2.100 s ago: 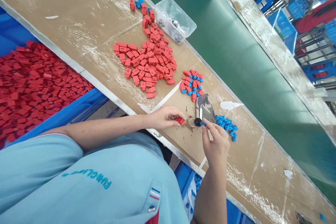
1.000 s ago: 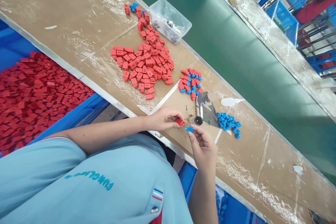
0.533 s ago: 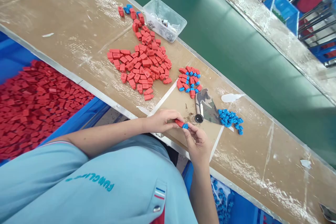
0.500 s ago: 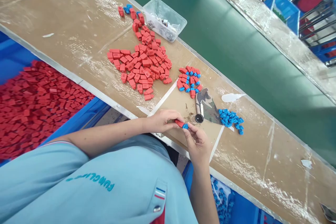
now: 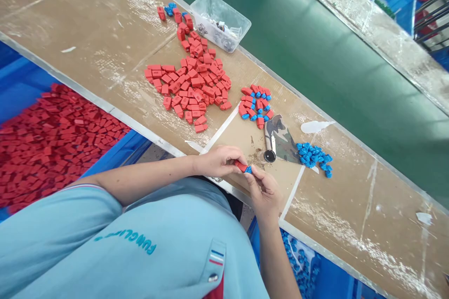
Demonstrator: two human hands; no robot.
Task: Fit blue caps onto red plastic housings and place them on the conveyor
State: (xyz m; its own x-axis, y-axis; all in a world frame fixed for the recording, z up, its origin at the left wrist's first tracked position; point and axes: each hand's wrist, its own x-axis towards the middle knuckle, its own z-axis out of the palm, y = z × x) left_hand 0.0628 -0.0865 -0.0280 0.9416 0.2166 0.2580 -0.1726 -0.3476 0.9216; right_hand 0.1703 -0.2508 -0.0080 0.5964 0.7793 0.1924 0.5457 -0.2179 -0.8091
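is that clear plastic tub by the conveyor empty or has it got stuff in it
Not empty. The clear tub sits upright with no lid, and small dark and pale bits lie along its bottom. What they are is too small to tell.

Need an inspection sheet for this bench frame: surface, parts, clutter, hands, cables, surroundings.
Surface: brown bench top, scuffed, taped seams.
Parts: red piece in left hand; blue piece in right hand, the two touching end to end.
Clutter: loose red pile, mixed red-and-blue pile, blue pile, clear tub, camouflage-patterned tool.
Hands: both in a pinch grip.
Cables: nothing seen.
Surroundings: green conveyor belt, blue bin of red pieces.
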